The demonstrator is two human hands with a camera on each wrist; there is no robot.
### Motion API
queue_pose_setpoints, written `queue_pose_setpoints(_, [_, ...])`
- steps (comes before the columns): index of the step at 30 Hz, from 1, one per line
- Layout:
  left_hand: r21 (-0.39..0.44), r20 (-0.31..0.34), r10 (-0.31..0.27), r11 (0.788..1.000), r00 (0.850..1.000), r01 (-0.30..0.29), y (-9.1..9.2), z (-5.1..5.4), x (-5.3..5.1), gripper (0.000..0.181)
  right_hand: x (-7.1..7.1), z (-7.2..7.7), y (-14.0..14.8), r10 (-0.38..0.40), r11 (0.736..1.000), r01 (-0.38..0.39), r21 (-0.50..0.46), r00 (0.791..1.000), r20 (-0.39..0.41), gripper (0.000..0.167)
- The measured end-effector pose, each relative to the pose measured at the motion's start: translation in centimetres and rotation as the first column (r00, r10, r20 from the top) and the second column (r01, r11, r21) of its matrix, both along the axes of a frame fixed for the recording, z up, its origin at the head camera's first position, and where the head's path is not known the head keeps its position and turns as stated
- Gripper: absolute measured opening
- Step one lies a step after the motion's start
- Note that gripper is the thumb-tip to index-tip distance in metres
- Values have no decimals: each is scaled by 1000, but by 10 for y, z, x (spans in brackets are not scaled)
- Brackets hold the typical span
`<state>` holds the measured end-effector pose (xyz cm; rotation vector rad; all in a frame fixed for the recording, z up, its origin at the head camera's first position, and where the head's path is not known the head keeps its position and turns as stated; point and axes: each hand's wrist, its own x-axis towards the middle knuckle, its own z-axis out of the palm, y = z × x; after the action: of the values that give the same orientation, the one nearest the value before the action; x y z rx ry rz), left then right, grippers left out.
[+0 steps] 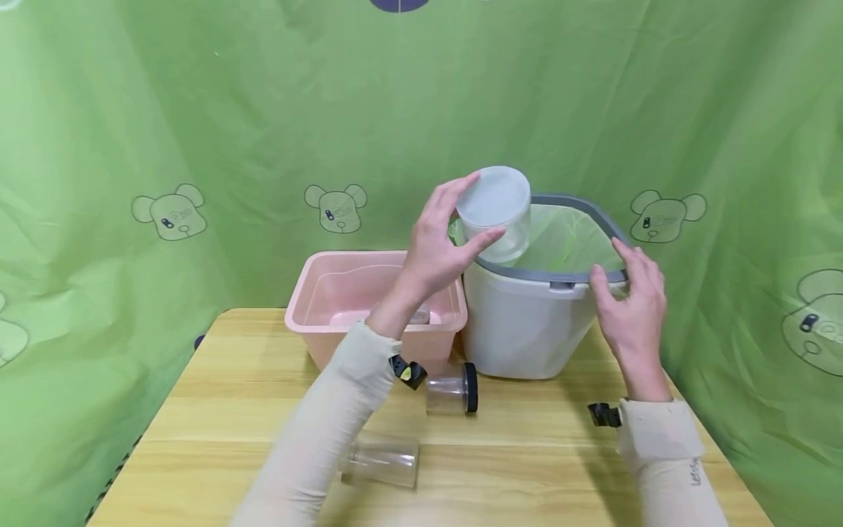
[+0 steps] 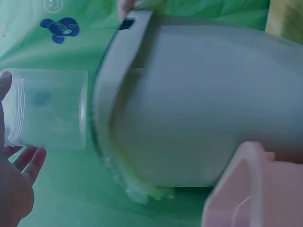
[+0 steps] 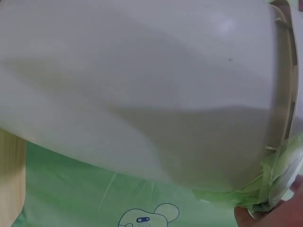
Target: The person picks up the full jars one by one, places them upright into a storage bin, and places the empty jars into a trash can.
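Observation:
My left hand holds a clear plastic jar with a pale whitish top, fingers and thumb around its upper end. The jar is above the near-left rim of a white trash bin with a grey rim and a green bag liner. In the left wrist view, the see-through jar appears apart from the bin's rim. At the bin's front right corner, my right hand grips the rim, thumb and fingers bent over it. Some bunched liner shows beside that hand in the right wrist view.
Left of the bin stands a pink plastic basin, with a small clear item inside. A clear jar with a black lid lies on its side on the wooden table. Nearer lies a clear container. Green curtain hangs behind.

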<state>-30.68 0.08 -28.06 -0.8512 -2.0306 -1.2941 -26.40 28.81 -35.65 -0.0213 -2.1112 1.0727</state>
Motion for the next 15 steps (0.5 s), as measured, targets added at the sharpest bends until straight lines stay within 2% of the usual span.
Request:
queue_pose_setpoints(5, [1,82,2,1000,997,-2,13,-12,-13,78,0,1,-2,5,1000,-5,6,1000,12,53])
queue_pose_setpoints(10, [-73,144,21,997,989,-11,23,-26,-21,75,1,0,0,4,1000,-4,-3,1000,-1,52])
queue_pose_setpoints(15, [-139,197,48,990,979,-21,28,-40,-25,74,1,-1,0,4,1000,-4,1,1000,25,52])
